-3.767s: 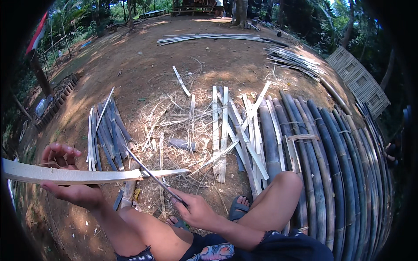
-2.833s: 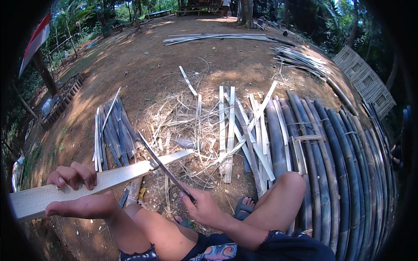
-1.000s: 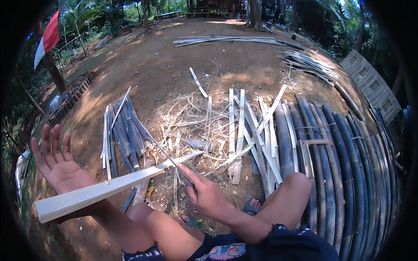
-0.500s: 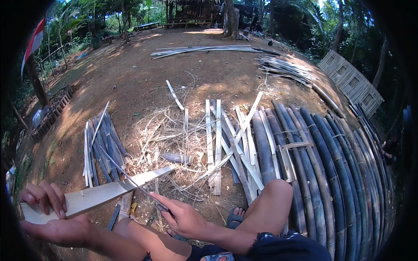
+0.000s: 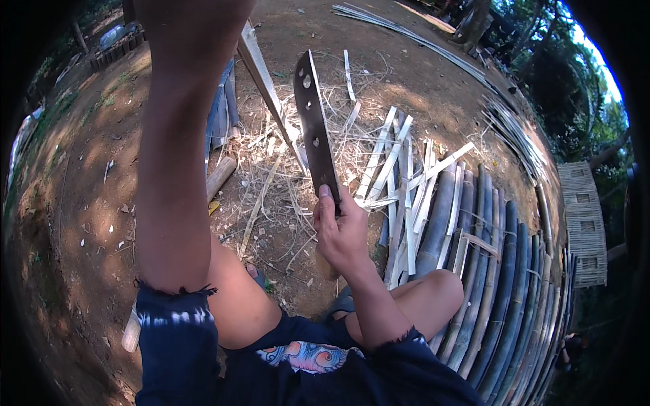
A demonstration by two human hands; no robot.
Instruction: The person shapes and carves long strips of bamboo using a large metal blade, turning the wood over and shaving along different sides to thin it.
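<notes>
My right hand (image 5: 342,233) is closed round the handle end of a knife (image 5: 315,128), with its thumb along the near part. The dark, broad blade points upward and has several round holes. My left forearm (image 5: 177,155) rises across the left side and leaves the picture at the top, so the left hand is out of sight. Beside that arm, a pale split bamboo strip (image 5: 271,95) slants down toward the shavings, apart from the knife blade. What holds its upper end is hidden.
Bamboo shavings (image 5: 284,183) litter the brown ground ahead. Pale split strips (image 5: 406,176) lie crossed to the right, beside a row of dark bamboo poles (image 5: 487,284). A woven bamboo panel (image 5: 583,223) stands at far right. A short pole (image 5: 220,177) lies near my left knee.
My left arm has swung up, taking the hand out of view, and the bamboo strip now stands steeply. The knife has come off the strip and turned upright in my right hand. The view has tilted.
</notes>
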